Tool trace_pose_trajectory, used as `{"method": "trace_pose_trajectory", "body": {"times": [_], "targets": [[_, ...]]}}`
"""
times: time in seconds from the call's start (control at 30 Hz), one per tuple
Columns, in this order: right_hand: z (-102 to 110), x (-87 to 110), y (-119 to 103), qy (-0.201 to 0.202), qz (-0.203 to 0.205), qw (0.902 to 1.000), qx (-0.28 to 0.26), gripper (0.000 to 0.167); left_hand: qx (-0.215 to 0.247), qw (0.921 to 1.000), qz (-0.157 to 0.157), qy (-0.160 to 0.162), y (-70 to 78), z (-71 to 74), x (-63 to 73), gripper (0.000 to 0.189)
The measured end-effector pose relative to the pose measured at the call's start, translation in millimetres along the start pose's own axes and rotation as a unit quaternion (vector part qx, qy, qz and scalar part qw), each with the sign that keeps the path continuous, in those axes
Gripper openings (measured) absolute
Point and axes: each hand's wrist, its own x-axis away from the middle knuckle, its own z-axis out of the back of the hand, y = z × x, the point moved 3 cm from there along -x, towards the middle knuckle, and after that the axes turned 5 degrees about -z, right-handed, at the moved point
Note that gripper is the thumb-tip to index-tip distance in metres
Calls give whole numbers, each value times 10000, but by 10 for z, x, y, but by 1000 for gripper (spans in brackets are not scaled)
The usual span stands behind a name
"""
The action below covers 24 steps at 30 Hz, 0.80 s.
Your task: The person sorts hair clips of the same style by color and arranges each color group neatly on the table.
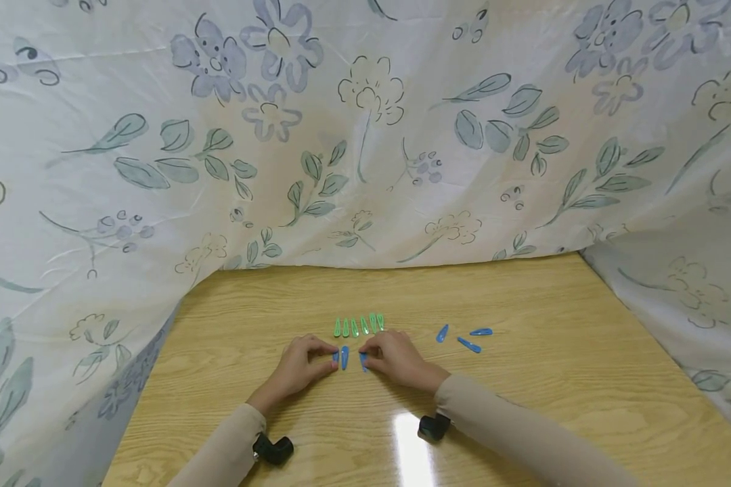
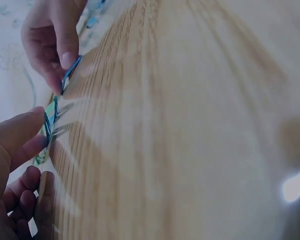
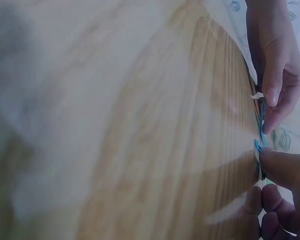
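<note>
Partly hidden by the fingertips, the blue clip [image 1: 336, 356] at the left hand [image 1: 304, 366] and the other blue clip [image 1: 363, 366] at the right hand [image 1: 397, 356] show only in slivers; the wrist views are hazy, with the outer fingers of the near hand cut off at the edge, and the forearms run out of the bottom of the head view. Both hands rest low over the table [image 1: 317, 433], wrists angled inward so that the fingertips face each other; each hand is nearly closed at thumb and forefinger, pinching its clip by the ends, while the remaining fingers curl loosely. Between the two pinched clips, just beside the left one, lies a third blue clip [image 1: 344, 358], untouched. Just beyond the fingers runs a row of six green clips [image 1: 345, 329], roughly upright to the viewer; its right end comes close to the right hand's knuckles, and whether they touch cannot be told. Off to the right, apart from the hand, lie three loose blue clips [image 1: 470, 345] at differing angles; beige sleeves [image 1: 524, 426] cover the arms, a black camera [image 1: 434, 427] sits at each wrist, and flowered cloth [image 1: 402, 196] hangs behind.
</note>
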Motion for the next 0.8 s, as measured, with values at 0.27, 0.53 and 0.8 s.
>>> {"method": "trace_pose_trajectory", "body": {"times": [0.27,0.53,0.8], "targets": [[-63,-52,-21,-24,-36,10000,47,20,-38,10000,-15,14,14,9,6,21],[-84,-62,-54,-41,-23,10000,45,21,-14,10000,-78,39,28,7,12,21],[-97,-61,-69,-54,-126,9999,42,23,-74,9993,-339,138,28,1,29,21]]}}
